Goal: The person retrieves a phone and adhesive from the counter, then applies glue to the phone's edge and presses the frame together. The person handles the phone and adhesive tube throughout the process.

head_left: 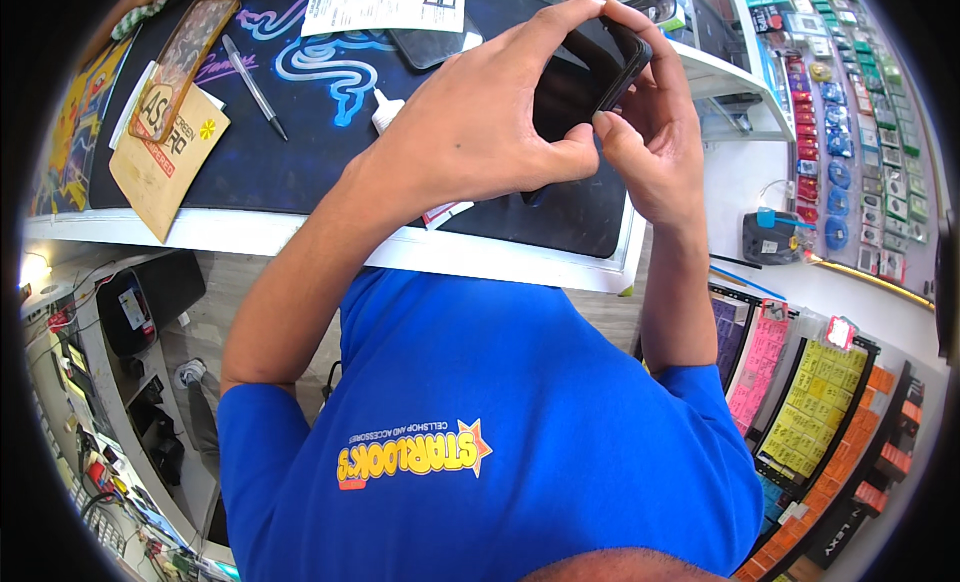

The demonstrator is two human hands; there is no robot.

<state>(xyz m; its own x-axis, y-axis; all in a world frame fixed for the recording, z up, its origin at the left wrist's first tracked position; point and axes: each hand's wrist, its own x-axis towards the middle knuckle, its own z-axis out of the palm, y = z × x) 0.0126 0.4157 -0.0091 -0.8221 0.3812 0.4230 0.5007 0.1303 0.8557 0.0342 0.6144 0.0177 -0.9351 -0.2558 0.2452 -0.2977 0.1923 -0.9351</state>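
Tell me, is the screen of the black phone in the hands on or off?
Off: the black phone, gripped by left hand and right hand, shows only a dark screen.

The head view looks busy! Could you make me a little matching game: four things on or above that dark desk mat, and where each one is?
Things:
1. black phone
2. pen
3. brown paper envelope
4. white sheet of paper

Places:
A. lying on the mat, left of the glowing snake-like design
B. at the mat's far edge, top middle
C. held between the left hand and right hand
D. at the mat's left edge, under a clear phone case

Pairs: 1-C, 2-A, 3-D, 4-B
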